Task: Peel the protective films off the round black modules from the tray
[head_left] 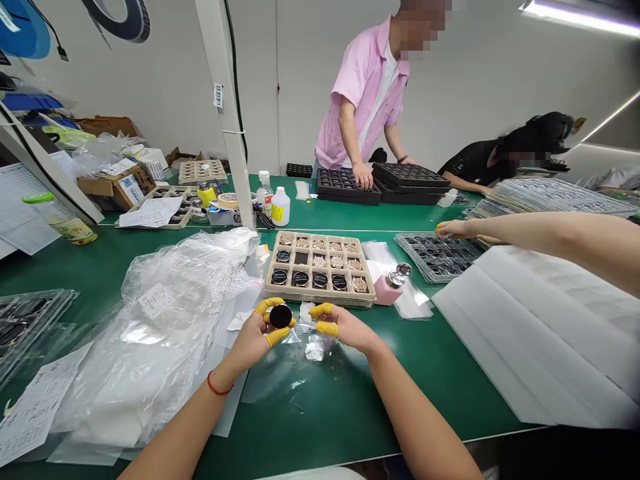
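My left hand (260,333), with yellow finger cots on its fingertips, is closed around a round watch head (281,317) whose dark disc faces me. My right hand (345,327) also wears yellow cots. Its thumb and forefinger are apart, with nothing visible between them, a little right of the watch head. Just beyond both hands lies a beige compartment tray (320,293) of watch heads, some dark-faced and others gold-toned; one compartment in the middle row looks dark and flat. Crumpled clear film (315,350) rests on the green table between my forearms.
Plastic bags (170,333) are heaped at left. A pink pump bottle (389,288) stands by the tray's right corner. White foam sheets (540,333) lie at right, where another person's arm (540,230) reaches over a clear tray (440,257). A person in pink (365,87) handles black trays (347,187).
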### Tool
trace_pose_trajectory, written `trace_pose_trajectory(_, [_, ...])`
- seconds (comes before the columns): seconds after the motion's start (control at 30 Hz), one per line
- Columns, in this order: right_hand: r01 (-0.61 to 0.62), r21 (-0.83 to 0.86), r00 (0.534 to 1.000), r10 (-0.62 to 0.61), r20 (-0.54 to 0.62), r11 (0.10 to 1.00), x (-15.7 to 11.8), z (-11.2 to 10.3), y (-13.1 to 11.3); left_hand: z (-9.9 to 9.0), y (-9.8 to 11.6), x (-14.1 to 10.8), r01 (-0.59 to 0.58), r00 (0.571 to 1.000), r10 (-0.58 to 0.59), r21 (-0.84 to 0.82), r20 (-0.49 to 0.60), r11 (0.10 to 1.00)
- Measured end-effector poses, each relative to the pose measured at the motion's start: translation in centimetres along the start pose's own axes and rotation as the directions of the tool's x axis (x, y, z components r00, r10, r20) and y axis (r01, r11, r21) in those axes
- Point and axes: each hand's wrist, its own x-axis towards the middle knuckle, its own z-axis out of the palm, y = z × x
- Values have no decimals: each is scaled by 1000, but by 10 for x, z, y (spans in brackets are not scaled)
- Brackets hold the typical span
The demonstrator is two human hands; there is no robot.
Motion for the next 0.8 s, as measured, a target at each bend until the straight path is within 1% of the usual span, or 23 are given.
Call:
trace_pose_trajectory(0.03, [-24, 44, 998, 22, 60, 999, -2, -2, -2, -1, 1, -1, -8, 1000, 8, 8, 9, 1000])
trace_pose_trajectory(0.1, [-56, 115, 993, 43, 107, 992, -5, -4, -4, -3, 3, -3, -17, 999, 17, 22, 31, 1000])
trace_pose_trajectory(0.17, [-72, 175, 993, 54, 104, 982, -6, -4, -6, -4, 5, -4, -20, 999, 19, 21, 49, 1000])
trace_pose_trajectory(0.23, [-70, 190, 994, 53, 91, 979, -6, -5, -7, -5, 6, -4, -25, 998, 25, 3, 57, 1000])
trace_pose_trajectory(0.3, [-64, 161, 995, 50, 89, 985, -6, -7, -8, -6, 5, -3, -24, 998, 26, -22, 64, 999])
trace_pose_trajectory(0.4, [-47, 70, 996, 41, 78, 996, -8, -11, -11, -7, 4, -2, -16, 998, 17, -30, 64, 999])
trace_pose_trajectory(0.47, [-20, 23, 1000, 19, 24, 1000, -8, -11, -12, -7, 2, -1, -9, 998, 10, -18, 63, 1000])
trace_pose_trajectory(0.57, [9, -17, 997, -11, -71, 1000, -6, -5, -12, -6, -1, -1, 1, 997, -2, 17, 76, 1000])
trace_pose_trajectory(0.7, [45, -80, 995, -52, -89, 996, -4, 4, -12, -3, -4, -2, 5, 996, -11, 70, 93, 998])
trace_pose_trajectory(0.8, [101, -110, 984, -116, -134, 989, -7, 4, -16, 0, -6, -2, 4, 997, -11, 97, 80, 995])
